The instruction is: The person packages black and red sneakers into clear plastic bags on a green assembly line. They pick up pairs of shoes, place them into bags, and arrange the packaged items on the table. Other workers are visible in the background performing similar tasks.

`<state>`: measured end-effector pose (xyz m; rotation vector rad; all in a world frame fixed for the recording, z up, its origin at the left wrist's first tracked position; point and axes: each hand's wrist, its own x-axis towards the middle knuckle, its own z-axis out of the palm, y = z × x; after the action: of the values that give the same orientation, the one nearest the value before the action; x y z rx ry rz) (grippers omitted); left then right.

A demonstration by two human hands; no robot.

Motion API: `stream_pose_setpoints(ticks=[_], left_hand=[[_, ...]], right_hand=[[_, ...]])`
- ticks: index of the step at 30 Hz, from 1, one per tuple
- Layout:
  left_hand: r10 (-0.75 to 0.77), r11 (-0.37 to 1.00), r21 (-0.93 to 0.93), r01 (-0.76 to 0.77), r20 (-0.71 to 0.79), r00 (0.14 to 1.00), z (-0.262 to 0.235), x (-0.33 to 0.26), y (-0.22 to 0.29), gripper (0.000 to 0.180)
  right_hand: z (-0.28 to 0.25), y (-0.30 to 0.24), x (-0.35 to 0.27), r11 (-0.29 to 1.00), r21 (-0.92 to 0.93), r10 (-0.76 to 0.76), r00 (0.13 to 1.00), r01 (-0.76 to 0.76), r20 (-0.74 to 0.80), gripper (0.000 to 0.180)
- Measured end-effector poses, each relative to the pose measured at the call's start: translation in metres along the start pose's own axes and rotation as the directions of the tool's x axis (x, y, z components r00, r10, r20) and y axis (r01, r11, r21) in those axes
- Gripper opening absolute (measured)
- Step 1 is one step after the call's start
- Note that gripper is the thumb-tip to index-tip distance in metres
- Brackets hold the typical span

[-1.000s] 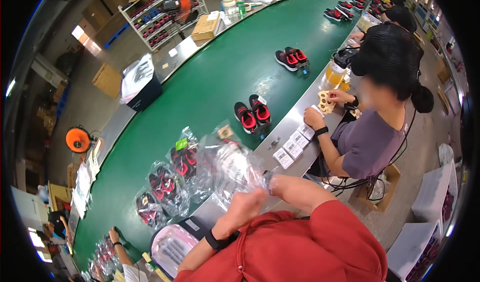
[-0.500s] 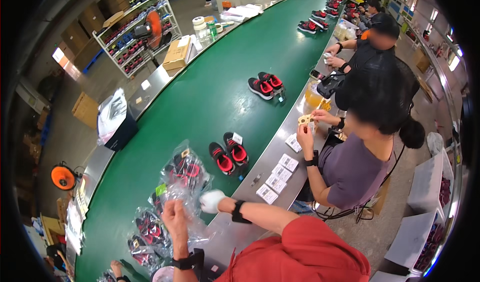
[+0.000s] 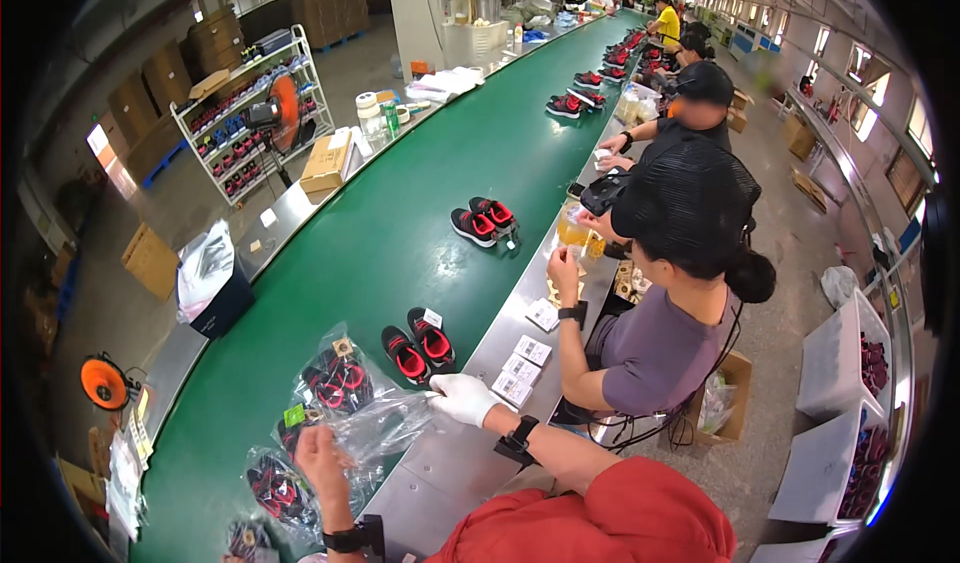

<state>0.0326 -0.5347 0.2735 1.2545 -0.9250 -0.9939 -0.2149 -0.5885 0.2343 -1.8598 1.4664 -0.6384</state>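
My left hand [image 3: 320,460], bare with a black wristband, and my right hand [image 3: 462,398], in a white glove with a black watch behind it, both grip a clear plastic bag [image 3: 385,425]. The bag is stretched between them at the near edge of the green conveyor belt [image 3: 400,213]. A loose pair of black and red shoes [image 3: 418,343] lies just beyond my right hand. A bagged pair [image 3: 337,383] rests just beyond the clear plastic bag, and another bagged pair [image 3: 275,488] lies to the left of my left hand.
Small white cards [image 3: 525,368] lie on the metal ledge [image 3: 450,473] by my right hand. A seated person in a grey top [image 3: 660,353] works close on my right, with others further along. More shoe pairs [image 3: 482,221] ride the belt. White bins [image 3: 840,363] stand on the right.
The view has swung up along the line. My hands have spread apart and lowered the bag toward the belt edge, with my right hand now close to the loose shoe pair.
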Motion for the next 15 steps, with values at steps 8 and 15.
stream_pose_setpoints(ticks=[8, 15], left_hand=[[-0.057, 0.998, -0.019, 0.058, 0.022, 0.998, 0.034, -0.026, 0.021, 0.018], [-0.141, 0.879, 0.405, -0.251, 0.725, 0.674, 0.071, -0.133, 0.038, 0.015]], right_hand=[[-0.003, -0.059, -0.054, 0.853, -0.161, -0.518, 0.842, 0.496, -0.152, 0.020], [0.039, -0.068, -0.011, 0.948, -0.098, -0.155, 0.710, 0.302, 0.687, 0.055]])
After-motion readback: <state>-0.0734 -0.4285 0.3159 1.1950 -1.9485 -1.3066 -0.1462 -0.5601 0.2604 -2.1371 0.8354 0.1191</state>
